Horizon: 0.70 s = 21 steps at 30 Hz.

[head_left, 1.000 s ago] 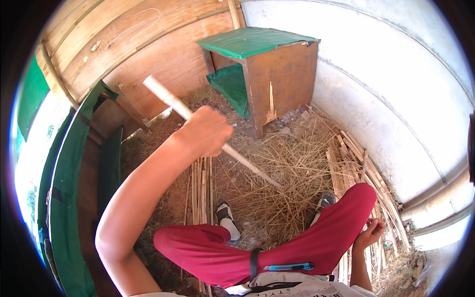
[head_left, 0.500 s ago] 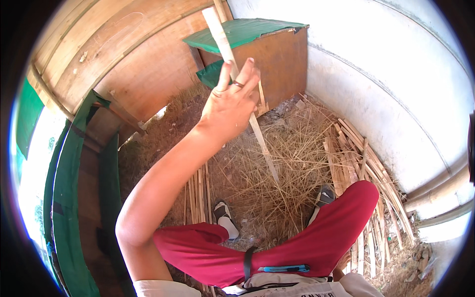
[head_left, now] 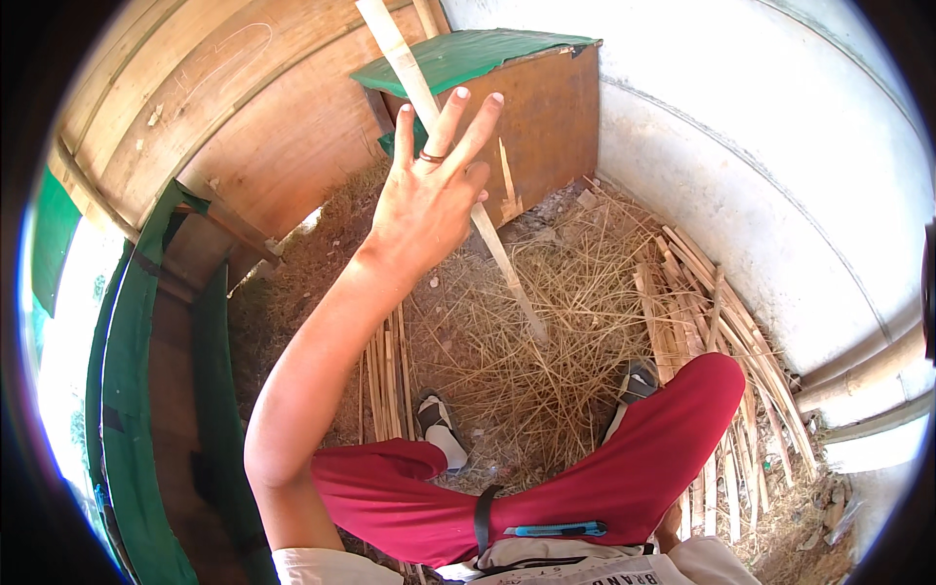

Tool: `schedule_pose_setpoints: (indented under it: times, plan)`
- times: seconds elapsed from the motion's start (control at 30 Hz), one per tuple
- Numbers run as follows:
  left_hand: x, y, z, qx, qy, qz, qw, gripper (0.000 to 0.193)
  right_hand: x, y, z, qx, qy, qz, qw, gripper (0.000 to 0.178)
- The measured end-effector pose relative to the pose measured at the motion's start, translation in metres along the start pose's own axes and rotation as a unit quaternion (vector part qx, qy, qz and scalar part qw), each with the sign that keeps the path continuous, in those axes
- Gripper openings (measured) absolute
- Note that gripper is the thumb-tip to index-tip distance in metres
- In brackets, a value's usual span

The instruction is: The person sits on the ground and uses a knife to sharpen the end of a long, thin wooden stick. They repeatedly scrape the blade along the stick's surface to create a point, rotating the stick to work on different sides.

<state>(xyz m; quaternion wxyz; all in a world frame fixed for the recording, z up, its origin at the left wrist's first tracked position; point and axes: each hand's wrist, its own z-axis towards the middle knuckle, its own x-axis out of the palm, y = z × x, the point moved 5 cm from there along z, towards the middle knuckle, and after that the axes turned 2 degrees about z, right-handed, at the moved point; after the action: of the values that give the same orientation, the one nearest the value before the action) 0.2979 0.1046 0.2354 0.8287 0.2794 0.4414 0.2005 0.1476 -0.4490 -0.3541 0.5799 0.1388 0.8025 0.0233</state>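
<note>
My left hand [head_left: 426,210] is raised in front of me, with its back to me and a ring on one finger. Three fingers stretch up and apart, while the others bend round a long, pale bamboo strip [head_left: 398,54] running behind the palm. The strip slants from the upper left down to the straw pile [head_left: 575,283], where its lower tip sits near my feet; I cannot tell whether it touches. My right hand is out of sight, with only a sliver of skin showing beside my right thigh. A blue box cutter [head_left: 556,530] lies across my lap.
Split bamboo strips [head_left: 731,312] are heaped on the right, and a smaller bundle [head_left: 388,380] lies by my left foot. A brown wooden box [head_left: 556,127] with a green cover stands at the back. Green-edged shelving [head_left: 132,390] borders the left, a white wall [head_left: 741,146] the right.
My left hand has shifted a little left and up, and the bamboo strip's upper end has moved left with it. Its fingers are spread wider than before. The view has shifted slightly.
</note>
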Motion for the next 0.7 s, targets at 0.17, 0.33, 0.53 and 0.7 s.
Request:
schedule_pose_setpoints:
  times: [0.17, 0.33, 0.53, 0.7]
  plan:
    - [0.011, -0.006, -0.001, -0.005, -0.013, -0.005, 1.0, 0.02, -0.01, -0.008, -0.005, -0.037, 0.021, 0.015, 0.999, 0.033]
    - [0.022, -0.017, -0.007, 0.043, -0.008, -0.037, 0.998, 0.017, -0.027, -0.017, -0.02, -0.015, 0.065, 0.095, 0.993, 0.035]
    - [-0.002, -0.013, 0.007, 0.036, -0.012, -0.089, 0.995, 0.011, -0.011, -0.052, -0.022, -0.045, 0.167, 0.225, 0.959, 0.039]
    - [0.016, -0.02, 0.006, 0.072, -0.009, -0.086, 0.994, 0.016, -0.03, -0.047, -0.036, 0.133, 0.427, 0.194, 0.873, 0.023]
